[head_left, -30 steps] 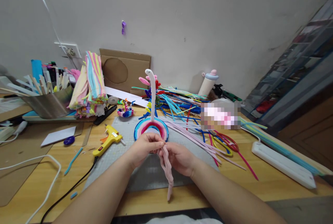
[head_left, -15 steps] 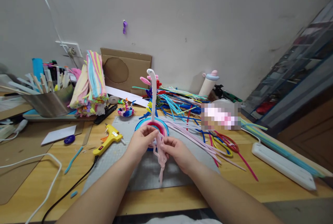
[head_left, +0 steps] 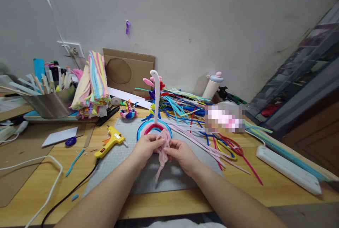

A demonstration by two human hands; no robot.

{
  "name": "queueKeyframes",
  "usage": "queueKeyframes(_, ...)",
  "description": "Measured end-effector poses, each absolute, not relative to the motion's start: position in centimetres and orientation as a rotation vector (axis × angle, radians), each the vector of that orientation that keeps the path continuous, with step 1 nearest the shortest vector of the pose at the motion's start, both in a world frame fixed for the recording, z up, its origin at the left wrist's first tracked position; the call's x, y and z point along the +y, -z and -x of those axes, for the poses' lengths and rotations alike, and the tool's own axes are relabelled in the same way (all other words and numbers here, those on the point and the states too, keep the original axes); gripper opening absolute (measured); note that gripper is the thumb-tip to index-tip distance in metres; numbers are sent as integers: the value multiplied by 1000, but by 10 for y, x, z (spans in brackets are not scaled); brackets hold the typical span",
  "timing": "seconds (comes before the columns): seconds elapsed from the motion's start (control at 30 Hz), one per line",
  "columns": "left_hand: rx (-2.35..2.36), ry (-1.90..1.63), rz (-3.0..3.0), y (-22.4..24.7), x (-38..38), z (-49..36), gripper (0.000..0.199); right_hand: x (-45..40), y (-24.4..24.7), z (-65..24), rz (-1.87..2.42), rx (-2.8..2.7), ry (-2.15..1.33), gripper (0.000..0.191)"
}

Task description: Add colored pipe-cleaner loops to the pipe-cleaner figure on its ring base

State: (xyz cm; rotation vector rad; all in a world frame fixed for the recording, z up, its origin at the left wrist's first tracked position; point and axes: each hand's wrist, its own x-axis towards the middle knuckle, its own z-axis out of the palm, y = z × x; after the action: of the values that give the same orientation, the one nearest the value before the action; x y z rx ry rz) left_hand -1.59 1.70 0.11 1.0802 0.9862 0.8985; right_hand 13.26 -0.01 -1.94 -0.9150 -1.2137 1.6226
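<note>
Between my two hands is a bundle of looped pale pink pipe cleaners, its twisted tail hanging down toward me. My left hand pinches its left side with thumb and fingers. On the right, my right hand grips the other side, fingers curled. Just behind them lies a round coil of blue, pink and white pipe cleaners, partly hidden by my hands. From the coil rises a white fuzzy stem with a curved, head-like tip. A grey cutting mat lies underneath.
A yellow glue gun lies left of the mat, its black cord running toward me. Loose pink pipe cleaners spread to the right, near a white power strip. Behind stand a metal pot of sticks and a white bottle.
The pink bundle has turned between my fingers; its loops now show above my hands and its tail swings leftward. My left hand has shifted slightly downward.
</note>
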Motion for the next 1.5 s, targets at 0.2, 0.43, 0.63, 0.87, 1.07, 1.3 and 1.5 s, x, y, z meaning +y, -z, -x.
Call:
queueKeyframes(0.2, 859, -874, -1001, -5, 15, 16, 27, 0, 17, -134, 904, -1187, -1688, 27)
queueKeyframes(0.43, 924, -675, -1136, -7, 8, 13, 29, 7, 14, -142, 986, -1117, -1543, 26)
queueKeyframes(0.63, 1019, -720, -1294, -13, 13, 17, 35, 25, 13, -161, 1011, -979, -1257, 25)
queueKeyframes(0.87, 1051, -766, -1589, -6, 19, 24, 30, 31, 6, -174, 1042, -1264, -1271, 25)
queueKeyframes(1.07, 1234, -753, -1852, -8, 18, 26, 24, 33, 9, -176, 1105, -1419, -1186, 26)
queueKeyframes(1.3, 1204, -741, -1954, -5, 21, 26, 19, 29, 0, -171, 1058, -1444, -1287, 27)
queueKeyframes(1.5, 1210, -793, -1947, -8, 19, 24, 22, 28, 5, -167, 1057, -1389, -1278, 28)
